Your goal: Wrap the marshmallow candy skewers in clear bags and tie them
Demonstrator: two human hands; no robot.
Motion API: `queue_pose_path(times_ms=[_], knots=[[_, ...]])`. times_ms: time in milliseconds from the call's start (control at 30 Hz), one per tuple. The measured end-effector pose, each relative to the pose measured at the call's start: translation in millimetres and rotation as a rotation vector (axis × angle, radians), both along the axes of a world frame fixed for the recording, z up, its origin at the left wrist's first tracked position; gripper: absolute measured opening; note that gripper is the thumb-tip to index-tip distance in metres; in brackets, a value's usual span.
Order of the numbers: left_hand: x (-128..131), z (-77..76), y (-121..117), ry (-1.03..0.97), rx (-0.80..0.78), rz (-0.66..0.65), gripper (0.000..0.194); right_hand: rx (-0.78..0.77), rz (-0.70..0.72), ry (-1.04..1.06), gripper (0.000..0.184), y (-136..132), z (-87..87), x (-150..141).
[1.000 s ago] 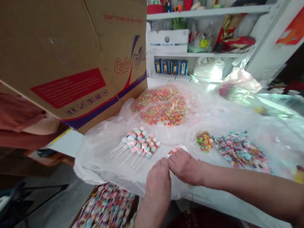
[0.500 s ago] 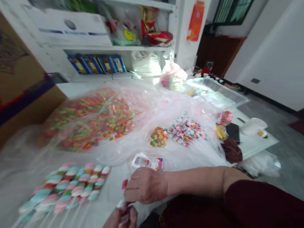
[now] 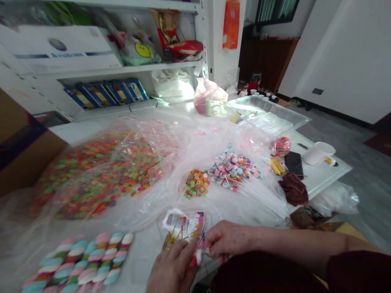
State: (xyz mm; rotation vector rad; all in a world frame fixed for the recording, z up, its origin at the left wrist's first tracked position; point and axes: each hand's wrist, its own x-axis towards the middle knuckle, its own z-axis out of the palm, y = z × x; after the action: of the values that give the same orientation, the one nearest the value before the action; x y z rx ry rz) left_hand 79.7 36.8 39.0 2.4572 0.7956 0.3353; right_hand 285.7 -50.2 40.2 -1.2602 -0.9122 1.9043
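Observation:
My left hand (image 3: 172, 266) is at the bottom middle, its fingers closed around a small red-and-white wrapped candy (image 3: 197, 258). My right hand (image 3: 226, 241) comes in from the right with thumb and fingers pinched close beside the candy. A small shiny bit shows at its fingertips, too small to name. Just beyond my left fingers lie several gold twist ties (image 3: 173, 238). Behind them is a printed plastic wrapper (image 3: 197, 221). Left of my hands lies a row of striped marshmallow skewers (image 3: 104, 256).
Ring-shaped gummies fill a large clear bag (image 3: 106, 171); a small gummy pile (image 3: 196, 184) sits beside wrapped lollipops (image 3: 233, 165). White sticks (image 3: 262, 199) lie nearby. At right are a phone (image 3: 294, 165), a brown cloth (image 3: 293, 189) and a white mug (image 3: 319, 153). A cardboard box (image 3: 27, 150) stands left.
My right hand has moved off my left hand to the right. The left hand has come up and right with the candy. Gold ties now show by the wrapper; the camera view has shifted.

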Motion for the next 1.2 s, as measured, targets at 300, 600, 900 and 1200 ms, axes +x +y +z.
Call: queue_pose_path(times_ms=[300, 600, 900, 1200], knots=[[105, 1.4, 1, -0.381, -0.784, 0.500, 0.047, 0.210, -0.891, -1.135, 0.015, -5, -6.2, 128], [231, -27.6, 27, -0.251, -1.273, 0.424, 0.031, -0.123, -0.570, -1.320, 0.027, 13, -49.1, 139], [238, -39.3, -21, -0.282, -1.396, 0.451, 0.023, -0.019, -0.677, -1.310, 0.028, 6, -31.5, 148], [258, -43.7, -34, -0.141, -1.517, 0.350, 0.025, -0.053, -0.340, -1.573, 0.028, 30, -18.6, 155]])
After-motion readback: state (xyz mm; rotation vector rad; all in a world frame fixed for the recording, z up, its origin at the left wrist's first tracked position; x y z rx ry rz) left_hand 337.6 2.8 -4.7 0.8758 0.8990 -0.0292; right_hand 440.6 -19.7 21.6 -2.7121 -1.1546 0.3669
